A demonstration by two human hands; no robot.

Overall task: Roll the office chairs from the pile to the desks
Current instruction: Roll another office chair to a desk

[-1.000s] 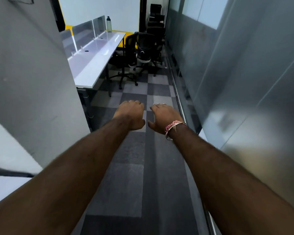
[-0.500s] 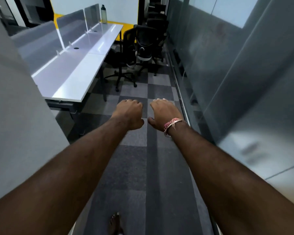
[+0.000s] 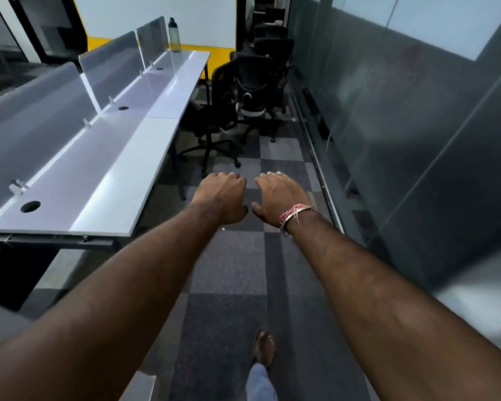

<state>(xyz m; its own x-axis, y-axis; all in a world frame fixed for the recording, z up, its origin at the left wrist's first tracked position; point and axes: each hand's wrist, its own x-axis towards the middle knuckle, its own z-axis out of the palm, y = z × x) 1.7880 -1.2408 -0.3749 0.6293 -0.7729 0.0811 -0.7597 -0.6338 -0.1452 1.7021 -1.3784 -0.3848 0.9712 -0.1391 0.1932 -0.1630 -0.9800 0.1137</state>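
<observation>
The view has advanced along the aisle over the last second: the grey partition that filled the left side is gone from sight, and the long white bench (image 3: 104,169) now shows along its whole length, its near end corner just left of the left forearm. A sandalled foot (image 3: 263,347) has come into view low on the carpet (image 3: 229,261), mid-stride. The chairs (image 3: 245,91) sit larger and closer than before, bunched at the far end of the aisle beside the bench's far right edge, against the glass wall (image 3: 402,125); the nearest one has its wheeled base out on the carpet tiles.

Both arms are stretched forward as before. The left hand (image 3: 222,196) and right hand (image 3: 281,195) hang side by side above the carpet, knuckles up, fingers loosely curled downward, holding nothing; the right wrist wears a bracelet (image 3: 294,217). A bottle (image 3: 174,34) stands at the bench's far end.

For the task, this reads as the walk to the pile: no chair is yet touched, and the nearest chair is the likely first grasp, probably by its backrest
</observation>
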